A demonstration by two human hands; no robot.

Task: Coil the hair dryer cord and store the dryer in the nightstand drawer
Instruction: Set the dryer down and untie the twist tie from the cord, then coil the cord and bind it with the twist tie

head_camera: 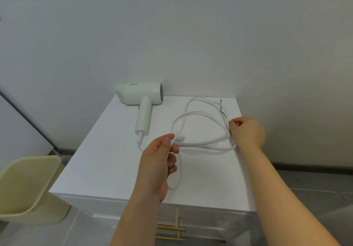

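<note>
Pinching opposite ends of the looped cord (pixel 193 146) are left hand (pixel 158 161) and right hand (pixel 246 131).

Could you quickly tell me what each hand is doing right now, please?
Left hand: closed, pinching the white cord near its ribbed end.
Right hand: closed, fingers curled round the gathered loops of the white cord.

A pale yellow plastic waste bin (pixel 38 171) with a square mouth stands on the grey tiled floor (pixel 315 184) at 8 o'clock. A plain white wall (pixel 172 26) fills 12 o'clock, with a dark baseboard (pixel 305 167) at 4 o'clock.
</note>
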